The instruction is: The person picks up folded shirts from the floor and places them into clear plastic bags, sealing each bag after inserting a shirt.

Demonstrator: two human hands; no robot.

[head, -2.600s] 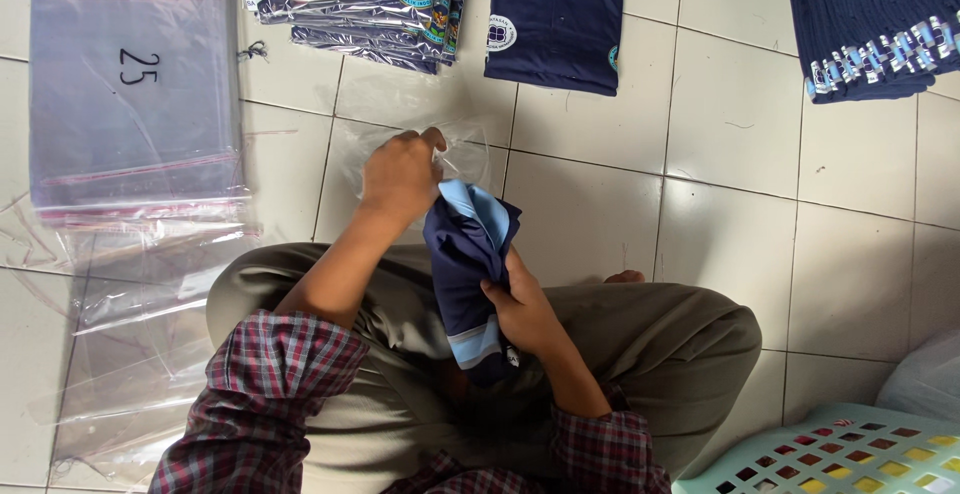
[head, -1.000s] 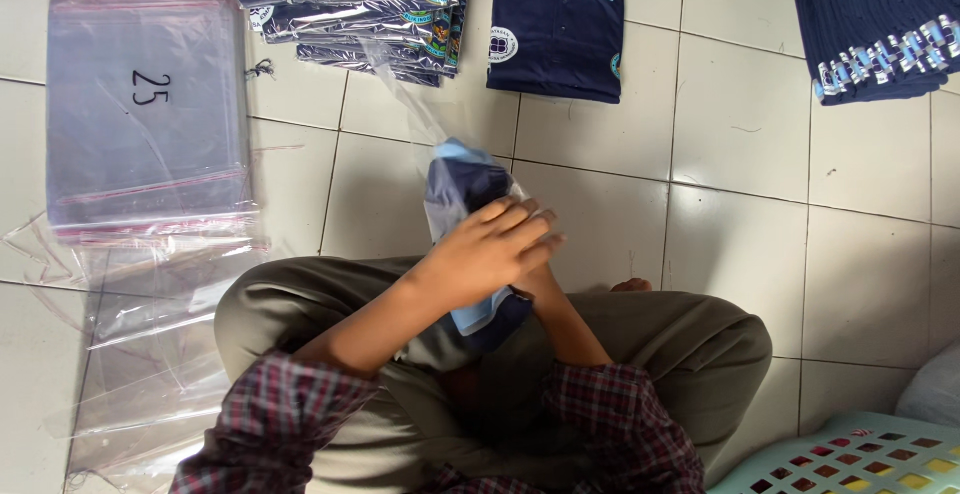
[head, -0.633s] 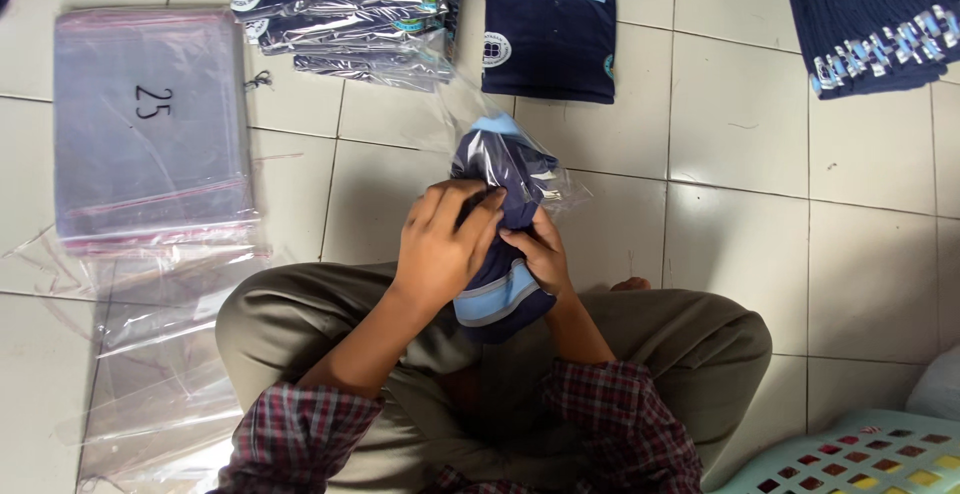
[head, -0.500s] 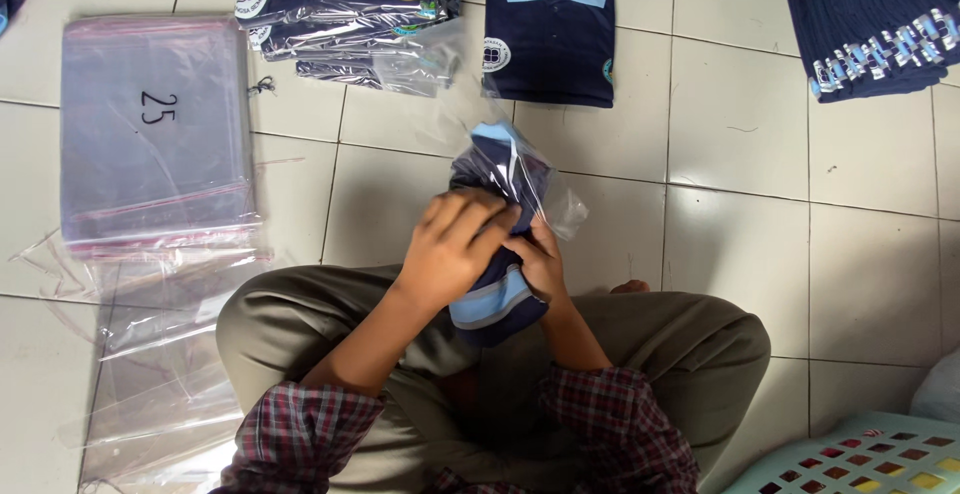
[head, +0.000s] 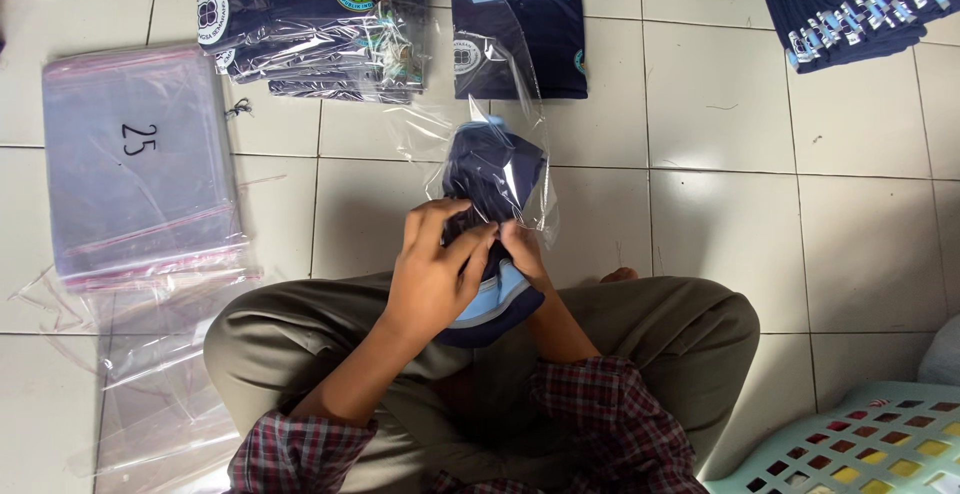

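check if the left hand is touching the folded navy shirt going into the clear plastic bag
Touching: the head view shows the left hand clasped over the folded navy shirt at the clear plastic bag mouth.

A person sits cross-legged at the bottom centre on the floor (head: pixel 720 154). Both hands (head: pixel 470 264) meet at mid-frame on a folded shirt (head: pixel 490 179) partly inside a plastic bag (head: pixel 520 144). A stack of bags (head: pixel 140 164) lies at the left, bagged shirts (head: pixel 310 24) at upper left, one shirt (head: pixel 520 14) top centre, a shirt pile (head: pixel 860 4) upper right, a basket (head: pixel 860 444) lower right.
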